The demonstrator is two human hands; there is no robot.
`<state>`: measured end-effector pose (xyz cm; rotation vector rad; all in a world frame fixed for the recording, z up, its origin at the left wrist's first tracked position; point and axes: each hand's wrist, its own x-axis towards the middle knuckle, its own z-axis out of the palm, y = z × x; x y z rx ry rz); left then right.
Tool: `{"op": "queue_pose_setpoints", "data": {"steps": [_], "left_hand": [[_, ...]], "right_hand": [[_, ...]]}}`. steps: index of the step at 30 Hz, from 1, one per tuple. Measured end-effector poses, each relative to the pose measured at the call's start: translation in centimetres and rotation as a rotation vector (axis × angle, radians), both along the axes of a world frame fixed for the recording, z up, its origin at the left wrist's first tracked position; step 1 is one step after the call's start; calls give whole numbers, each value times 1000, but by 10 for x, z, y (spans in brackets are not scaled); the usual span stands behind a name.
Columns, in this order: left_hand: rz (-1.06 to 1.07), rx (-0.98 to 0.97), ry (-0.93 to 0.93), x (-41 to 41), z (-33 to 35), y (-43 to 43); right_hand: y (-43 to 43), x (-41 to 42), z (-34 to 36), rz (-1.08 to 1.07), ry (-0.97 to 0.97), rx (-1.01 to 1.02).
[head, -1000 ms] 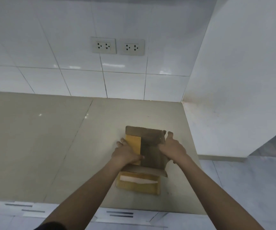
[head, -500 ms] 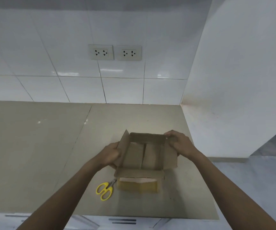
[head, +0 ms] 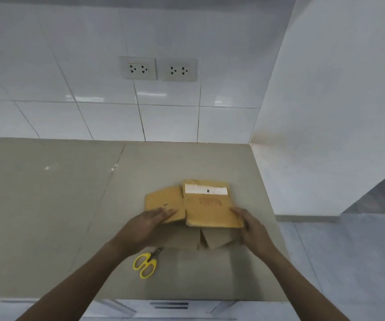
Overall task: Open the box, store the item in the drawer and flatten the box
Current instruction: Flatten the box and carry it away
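Pressing down on the cardboard box [head: 206,205], both hands work at the near right part of the beige countertop [head: 48,205]. The box lies collapsed almost flat, its yellow-brown outer face up, with a white label strip [head: 206,189] along its far edge and faint reddish print below it. A side flap [head: 163,201] spreads out toward 9 o'clock from the main panel, and some paler inner flaps [head: 217,239] poke out at 6 o'clock, blurred, so I cannot make out how they are folded.

The left hand [head: 149,224] lies palm down with fingers stretched out flat, its fingertips resting on the near corner of the side flap; it grips nothing, only presses. The right hand [head: 249,228] sits at the box's near right corner, at about 4 o'clock from the panel's middle, fingers cupped round the edge; whether it pinches the card or just steadies it I cannot tell.

Yellow-handled scissors [head: 145,264] lie on the counter at 7 o'clock from the box, just beside the left wrist, blades pointing toward the box. Two wall sockets [head: 159,69] sit on the white tiles at 12 o'clock. Drawer fronts [head: 170,305] show below the counter's near edge.
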<state>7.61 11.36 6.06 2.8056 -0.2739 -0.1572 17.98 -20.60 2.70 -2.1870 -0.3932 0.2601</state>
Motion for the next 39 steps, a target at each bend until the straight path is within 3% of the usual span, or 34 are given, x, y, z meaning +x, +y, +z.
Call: {"op": "queue_pose_setpoints", "data": {"steps": [6,9,11,13,16,19,24,26,29,32,36,39], "left_hand": [[0,230,126,-20,-56,-5],[132,159,11,-13,-57,-8],[206,92,12,3,-54,-12],[246,64,152,26,-51,-18],[265,87,382,50,-54,-30],[312,104,404,56,-66,-36],[392,67,338,64,-69,-39],[486,-48,333,67,-57,-39],[947,-177,194,67,-46,-33],[1336,-185,311,58,-41,-26],[1337,-336,390,57,-39,-19],[1247,-436,310,60,-29,-11]], "right_hand": [[-5,-5,-19,190,245,-439],[-1,11,-4,243,294,-701],[14,17,-2,222,168,-679],[35,24,-5,249,51,-619],[62,29,-19,319,41,-691],[73,26,-36,287,-16,-782],[79,39,-30,227,22,-699],[76,43,-23,67,75,-577],[68,44,-20,-269,140,-514],[61,42,-21,-314,202,-540],[65,33,-18,-287,192,-452],[59,28,-8,-329,253,-225]]}}
